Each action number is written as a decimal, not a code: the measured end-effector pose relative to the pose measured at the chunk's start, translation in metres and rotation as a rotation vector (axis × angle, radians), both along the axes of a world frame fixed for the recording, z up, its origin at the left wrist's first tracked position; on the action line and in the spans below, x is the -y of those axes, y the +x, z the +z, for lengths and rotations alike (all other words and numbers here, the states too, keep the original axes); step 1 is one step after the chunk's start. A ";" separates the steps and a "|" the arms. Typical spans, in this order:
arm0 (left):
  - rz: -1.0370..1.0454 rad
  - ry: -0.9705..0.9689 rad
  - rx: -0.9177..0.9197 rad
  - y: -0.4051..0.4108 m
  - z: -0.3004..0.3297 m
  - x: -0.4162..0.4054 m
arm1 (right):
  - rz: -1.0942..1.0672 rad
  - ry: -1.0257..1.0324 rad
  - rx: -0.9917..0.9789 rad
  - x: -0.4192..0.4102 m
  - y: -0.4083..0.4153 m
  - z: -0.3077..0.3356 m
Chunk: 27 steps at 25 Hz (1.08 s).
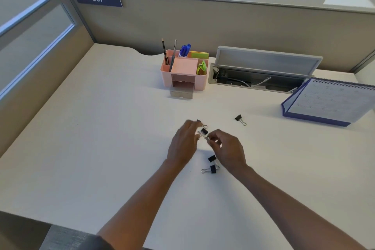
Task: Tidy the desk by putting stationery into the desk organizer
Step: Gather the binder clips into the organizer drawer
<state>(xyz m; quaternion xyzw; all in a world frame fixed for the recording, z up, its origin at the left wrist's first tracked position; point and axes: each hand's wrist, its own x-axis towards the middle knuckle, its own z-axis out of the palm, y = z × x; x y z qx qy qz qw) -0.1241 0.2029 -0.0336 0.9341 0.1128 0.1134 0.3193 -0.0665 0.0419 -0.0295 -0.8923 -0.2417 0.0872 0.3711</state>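
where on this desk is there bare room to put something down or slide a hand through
Bare desk runs from the left partition to the pink organizer and the left hand. The near edge below both forearms is bare too. It is crowded around the right hand, where binder clips lie, and by the calendar and open cable tray.

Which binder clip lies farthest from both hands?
The lone binder clip on the desk near the calendar, right of the hands; the others cluster by the hands.
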 end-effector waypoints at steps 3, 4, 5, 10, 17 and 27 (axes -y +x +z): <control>0.083 0.134 -0.131 0.033 -0.001 -0.052 | -0.040 0.015 0.038 -0.033 0.034 0.011; 0.107 0.176 -0.208 0.042 -0.002 -0.068 | -0.046 0.022 0.051 -0.046 0.046 0.015; 0.107 0.221 -0.278 0.050 -0.003 -0.082 | -0.052 0.024 0.068 -0.058 0.058 0.020; -0.079 0.457 -0.433 0.080 -0.014 -0.121 | -0.062 -0.076 0.115 -0.112 0.116 0.030; -0.142 0.519 -0.541 0.103 -0.022 -0.137 | 0.060 -0.325 0.236 -0.169 0.163 0.012; -0.104 0.542 -0.530 0.106 -0.028 -0.132 | 0.306 -0.595 0.432 -0.190 0.183 -0.011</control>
